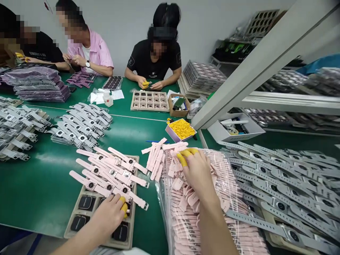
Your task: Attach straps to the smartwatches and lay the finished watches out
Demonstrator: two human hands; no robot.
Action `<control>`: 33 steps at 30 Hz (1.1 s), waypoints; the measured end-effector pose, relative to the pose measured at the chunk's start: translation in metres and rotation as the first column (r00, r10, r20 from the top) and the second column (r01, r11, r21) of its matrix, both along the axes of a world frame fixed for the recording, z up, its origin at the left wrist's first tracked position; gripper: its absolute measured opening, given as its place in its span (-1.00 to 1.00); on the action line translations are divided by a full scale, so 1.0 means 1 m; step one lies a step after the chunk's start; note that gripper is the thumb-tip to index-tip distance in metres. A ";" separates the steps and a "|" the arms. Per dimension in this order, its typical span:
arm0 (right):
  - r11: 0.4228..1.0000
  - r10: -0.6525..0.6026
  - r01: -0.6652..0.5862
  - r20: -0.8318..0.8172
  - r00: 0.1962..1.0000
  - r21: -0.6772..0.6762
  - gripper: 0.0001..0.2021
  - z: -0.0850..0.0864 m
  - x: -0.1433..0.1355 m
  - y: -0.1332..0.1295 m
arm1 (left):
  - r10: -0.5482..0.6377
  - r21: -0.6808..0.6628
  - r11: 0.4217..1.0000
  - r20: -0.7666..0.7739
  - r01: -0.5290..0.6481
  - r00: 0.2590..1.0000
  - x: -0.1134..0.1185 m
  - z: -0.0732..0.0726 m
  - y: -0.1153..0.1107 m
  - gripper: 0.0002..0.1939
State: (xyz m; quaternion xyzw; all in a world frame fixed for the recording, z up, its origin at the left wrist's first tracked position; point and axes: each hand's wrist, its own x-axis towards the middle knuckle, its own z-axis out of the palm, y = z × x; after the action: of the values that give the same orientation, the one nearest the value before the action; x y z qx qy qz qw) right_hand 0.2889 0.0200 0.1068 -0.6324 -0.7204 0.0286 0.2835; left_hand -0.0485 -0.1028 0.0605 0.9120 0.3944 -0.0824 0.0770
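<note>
My left hand [107, 214], with yellow finger covers, reaches into a beige tray [69, 226] of dark square watch bodies [86, 202]. Its fingers are closed at one of the slots, and what they grip is hidden. Pink-strapped watches [108, 187] lie in overlapping rows across the tray's far half. To the right, my right hand [198, 173], also in yellow finger covers, is closed on a pink watch strap [175, 146] at the far end of a clear plastic bag [174, 219] packed with pink straps. Several loose pink straps [156, 159] lie between the bag and the watches.
Grey-strapped watches [284, 180] are heaped at right; white-strapped ones [82, 124] are stacked at left. A box of yellow finger covers [182, 129] stands beyond the bag. A slanted white post [239, 71] rises at right. Across the green table [127, 129] sit three people handling small parts.
</note>
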 end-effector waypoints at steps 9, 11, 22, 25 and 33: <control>0.882 -0.100 -0.449 -0.987 0.124 -0.146 -0.61 -0.006 -0.093 -0.041 | 0.481 -0.430 0.866 0.574 -0.256 0.662 0.020 0.084 0.071 -0.84; 0.779 -0.243 -0.590 -0.970 0.025 -0.211 -0.44 -0.019 -0.113 -0.043 | 0.540 -0.509 0.835 0.681 -0.211 0.495 0.032 0.064 0.090 -0.84; 0.684 -0.356 -0.638 -0.926 0.130 -0.353 -0.47 -0.050 -0.132 -0.038 | 0.364 -0.346 0.929 0.801 -0.129 0.476 0.037 -0.018 0.107 -0.59; 0.694 -0.372 -0.587 -0.906 0.203 -0.416 -0.43 -0.050 -0.133 -0.038 | 0.274 -0.251 0.961 0.795 -0.117 0.541 0.037 -0.015 0.105 -0.50; 0.481 -0.503 -0.709 -0.825 0.259 -0.516 -0.54 -0.039 -0.124 -0.040 | 0.177 -0.182 0.982 0.771 -0.055 0.612 0.030 -0.018 0.109 -0.34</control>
State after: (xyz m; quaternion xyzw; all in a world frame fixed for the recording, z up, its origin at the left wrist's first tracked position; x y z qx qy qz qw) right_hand 0.1645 -0.0195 0.0680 -0.4530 -0.3101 0.7846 0.2882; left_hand -0.0188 0.0065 0.0421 0.8213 0.3728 0.3007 0.3099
